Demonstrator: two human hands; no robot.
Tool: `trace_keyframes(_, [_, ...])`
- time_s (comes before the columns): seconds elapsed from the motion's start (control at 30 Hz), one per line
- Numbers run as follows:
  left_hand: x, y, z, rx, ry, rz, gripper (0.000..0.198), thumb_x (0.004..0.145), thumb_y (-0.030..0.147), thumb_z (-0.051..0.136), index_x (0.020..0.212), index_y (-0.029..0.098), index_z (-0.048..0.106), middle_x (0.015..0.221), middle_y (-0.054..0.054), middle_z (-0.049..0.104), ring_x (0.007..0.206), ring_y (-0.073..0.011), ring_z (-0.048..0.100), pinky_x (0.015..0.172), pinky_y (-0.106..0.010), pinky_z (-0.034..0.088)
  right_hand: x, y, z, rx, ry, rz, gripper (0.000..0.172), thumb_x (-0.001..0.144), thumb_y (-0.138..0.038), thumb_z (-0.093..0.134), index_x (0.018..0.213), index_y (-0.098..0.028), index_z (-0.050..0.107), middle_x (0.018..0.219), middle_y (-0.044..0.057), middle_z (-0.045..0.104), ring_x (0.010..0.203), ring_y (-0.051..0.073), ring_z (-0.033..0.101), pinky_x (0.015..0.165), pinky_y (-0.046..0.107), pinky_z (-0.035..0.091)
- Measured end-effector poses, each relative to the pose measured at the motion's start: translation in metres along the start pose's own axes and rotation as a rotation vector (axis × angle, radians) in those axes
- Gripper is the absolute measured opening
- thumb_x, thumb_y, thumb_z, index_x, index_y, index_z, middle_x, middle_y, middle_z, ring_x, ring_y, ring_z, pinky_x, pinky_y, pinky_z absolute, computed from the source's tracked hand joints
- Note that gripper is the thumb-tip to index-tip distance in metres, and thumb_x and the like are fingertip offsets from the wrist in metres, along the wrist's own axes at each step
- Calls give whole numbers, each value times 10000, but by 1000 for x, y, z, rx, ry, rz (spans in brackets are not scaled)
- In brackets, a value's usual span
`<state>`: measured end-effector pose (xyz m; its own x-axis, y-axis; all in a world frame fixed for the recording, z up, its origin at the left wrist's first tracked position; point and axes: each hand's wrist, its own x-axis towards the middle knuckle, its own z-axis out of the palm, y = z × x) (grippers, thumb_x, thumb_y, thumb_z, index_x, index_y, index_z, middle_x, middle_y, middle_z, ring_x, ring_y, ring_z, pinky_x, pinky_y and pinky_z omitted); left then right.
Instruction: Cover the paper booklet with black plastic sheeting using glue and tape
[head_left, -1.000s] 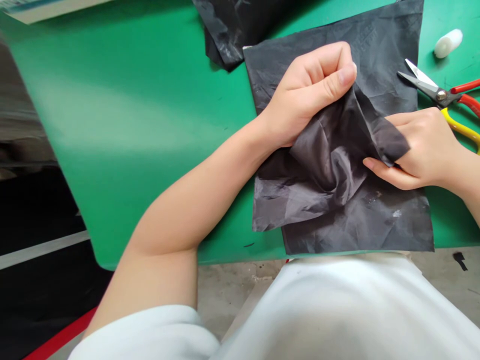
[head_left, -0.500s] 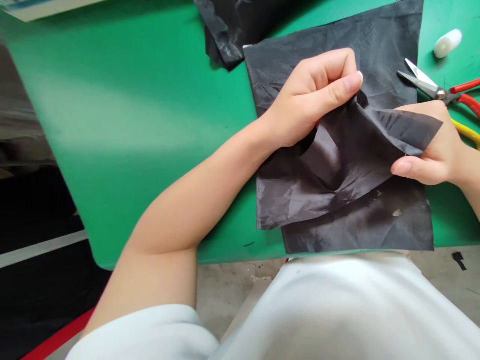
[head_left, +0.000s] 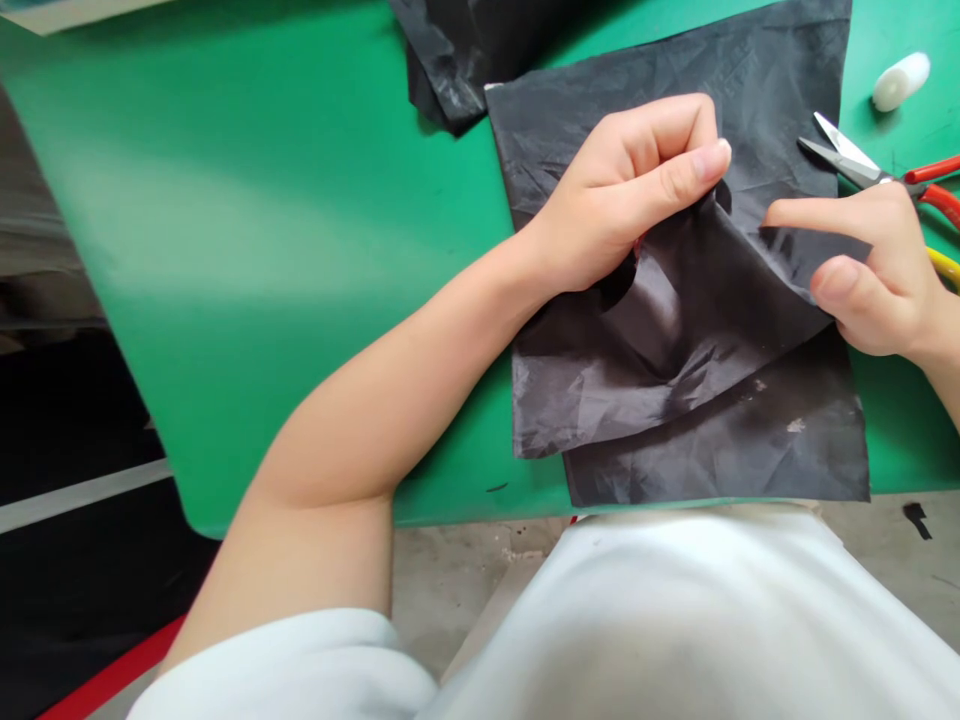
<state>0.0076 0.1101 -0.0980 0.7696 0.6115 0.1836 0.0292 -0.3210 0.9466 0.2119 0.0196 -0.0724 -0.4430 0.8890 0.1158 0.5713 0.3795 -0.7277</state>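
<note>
A folded piece of black fabric (head_left: 675, 300) bunches up between my hands, over another flat black sheet (head_left: 750, 460). My left hand (head_left: 660, 180) is closed, pinching a raised fold of the fabric between thumb and curled index finger. To its right, my right hand (head_left: 877, 270) has the index finger stretched over the fabric and the thumb held apart from it. The thumb lies by the fabric's right edge; the other fingers are mostly hidden. Just beyond this hand lie scissors (head_left: 847, 155) with red handles, blades parted.
A small white cylindrical object (head_left: 901, 82) lies at the upper right of the green table (head_left: 262, 250). More black fabric (head_left: 465, 60) is piled at the top. A yellow handle (head_left: 943, 265) shows behind my right wrist. The table's front edge runs close to my white shirt (head_left: 675, 620).
My right hand has lifted its index finger from beneath the fabric flap onto its upper side, and the flap's corner has dropped. My left hand keeps its pinch in nearly the same place.
</note>
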Motion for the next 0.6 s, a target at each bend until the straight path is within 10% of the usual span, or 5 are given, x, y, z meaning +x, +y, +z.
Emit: trace_keyframes(0.6, [0,0,-1,1,-9,23,332,953,421,343,725,181,311,737,78,296,829,-42,632,850,-259,441,0,-7,1,-61,18,34,555,994,-643,260,727,-221,504,582,-32,290,534,121,260,537,304,317])
